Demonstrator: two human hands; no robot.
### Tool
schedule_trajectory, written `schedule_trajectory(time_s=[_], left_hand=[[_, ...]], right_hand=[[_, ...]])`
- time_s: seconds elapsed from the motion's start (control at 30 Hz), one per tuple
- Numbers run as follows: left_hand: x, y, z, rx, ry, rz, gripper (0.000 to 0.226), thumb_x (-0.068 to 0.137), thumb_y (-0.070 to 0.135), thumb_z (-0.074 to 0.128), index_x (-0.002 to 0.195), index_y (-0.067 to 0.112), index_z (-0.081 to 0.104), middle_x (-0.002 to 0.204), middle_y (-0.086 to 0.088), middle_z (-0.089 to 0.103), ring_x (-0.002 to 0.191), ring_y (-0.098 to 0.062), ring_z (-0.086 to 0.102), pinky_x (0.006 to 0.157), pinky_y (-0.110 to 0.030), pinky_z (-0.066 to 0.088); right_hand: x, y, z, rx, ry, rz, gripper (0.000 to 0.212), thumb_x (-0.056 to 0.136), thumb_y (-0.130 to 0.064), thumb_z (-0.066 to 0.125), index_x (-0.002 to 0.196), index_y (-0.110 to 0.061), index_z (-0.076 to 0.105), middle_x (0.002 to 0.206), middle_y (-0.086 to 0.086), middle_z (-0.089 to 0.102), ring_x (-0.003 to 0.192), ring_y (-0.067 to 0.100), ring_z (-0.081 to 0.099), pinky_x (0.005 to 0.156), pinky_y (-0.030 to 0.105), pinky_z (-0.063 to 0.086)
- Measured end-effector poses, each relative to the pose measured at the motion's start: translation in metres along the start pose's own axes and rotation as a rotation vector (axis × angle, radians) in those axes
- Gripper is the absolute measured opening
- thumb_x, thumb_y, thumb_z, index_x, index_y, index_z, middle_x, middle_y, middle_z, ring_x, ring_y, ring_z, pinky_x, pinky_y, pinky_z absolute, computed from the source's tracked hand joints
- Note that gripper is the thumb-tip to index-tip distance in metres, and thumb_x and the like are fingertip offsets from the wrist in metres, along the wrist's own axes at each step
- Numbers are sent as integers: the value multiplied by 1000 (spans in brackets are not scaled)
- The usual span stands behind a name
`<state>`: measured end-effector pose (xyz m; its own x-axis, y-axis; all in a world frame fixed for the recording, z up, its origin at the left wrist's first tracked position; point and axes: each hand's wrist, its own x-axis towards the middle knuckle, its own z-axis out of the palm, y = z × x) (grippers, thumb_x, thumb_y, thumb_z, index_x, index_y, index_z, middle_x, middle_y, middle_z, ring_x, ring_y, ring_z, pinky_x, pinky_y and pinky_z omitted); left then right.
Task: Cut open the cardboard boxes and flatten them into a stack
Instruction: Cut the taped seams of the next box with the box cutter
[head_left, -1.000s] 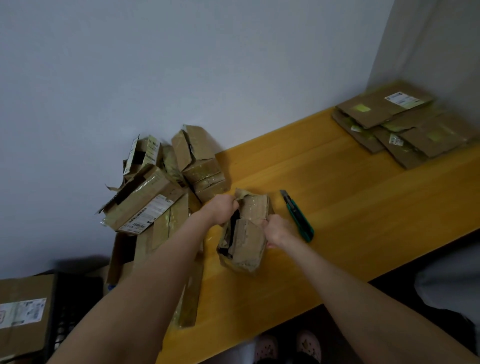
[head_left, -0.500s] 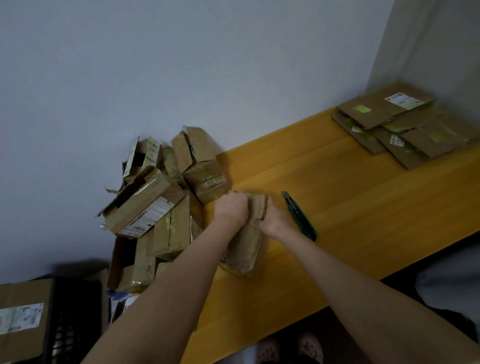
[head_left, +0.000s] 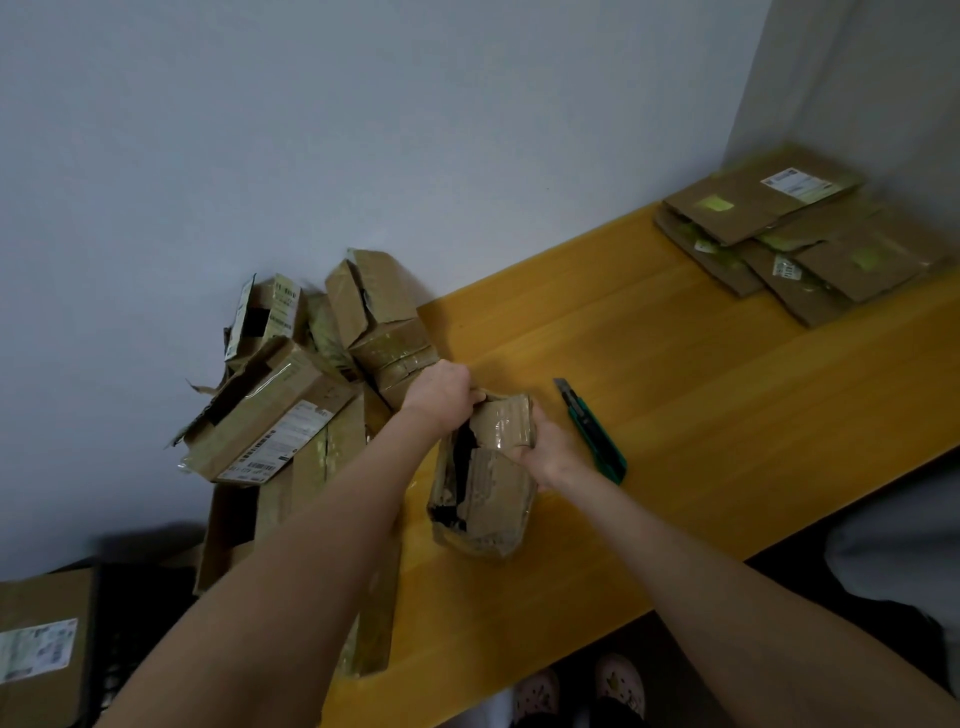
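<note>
A small, crumpled cardboard box (head_left: 488, 499) with clear tape and a torn dark opening stands on the yellow wooden table (head_left: 701, 395). My left hand (head_left: 441, 392) grips its far top edge. My right hand (head_left: 545, 452) grips the taped flap on its right side. A green utility knife (head_left: 595, 434) lies on the table just right of my right hand, blade pointing away. A stack of flattened boxes (head_left: 800, 234) lies at the table's far right corner.
A pile of unflattened boxes (head_left: 291, 395) leans against the grey wall at the table's left end. Another labelled box (head_left: 41, 649) sits beside a black crate at lower left. My feet show below the table's front edge.
Half a second ago both hands pressed the box closed at its top. Now they have pulled apart and the box's torn dark opening shows again.
</note>
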<state>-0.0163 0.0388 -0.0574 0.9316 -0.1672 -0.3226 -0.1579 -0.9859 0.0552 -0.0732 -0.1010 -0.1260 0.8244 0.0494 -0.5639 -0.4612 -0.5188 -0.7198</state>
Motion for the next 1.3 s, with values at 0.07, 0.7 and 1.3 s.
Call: schedule_trajectory(time_s=[0.07,0.7,1.3], left_hand=[[3,-3,-2,-17,-13,19,32,98,33,51,104,8,71,100,-11,67,96,-26,62,85,-38,52],[-16,7,11,-142,-47,18,60,88,42,64,143,24,44,126,-6,62,114,-26,59,93,-38,50],[-12,27,14,91,118,348,43,101,17,46,143,22,46,145,-2,44,118,-23,56,97,-35,48]], right_hand=[[1,2,-1,25,-5,-5,78,93,-20,58,152,-38,9,132,8,53,110,31,57,69,44,59],[38,66,-52,-650,267,191,57,91,-37,61,135,-12,35,131,10,47,118,28,49,86,38,48],[-16,57,-62,100,294,-107,42,100,-36,46,134,-10,47,101,2,55,82,15,50,71,29,42]])
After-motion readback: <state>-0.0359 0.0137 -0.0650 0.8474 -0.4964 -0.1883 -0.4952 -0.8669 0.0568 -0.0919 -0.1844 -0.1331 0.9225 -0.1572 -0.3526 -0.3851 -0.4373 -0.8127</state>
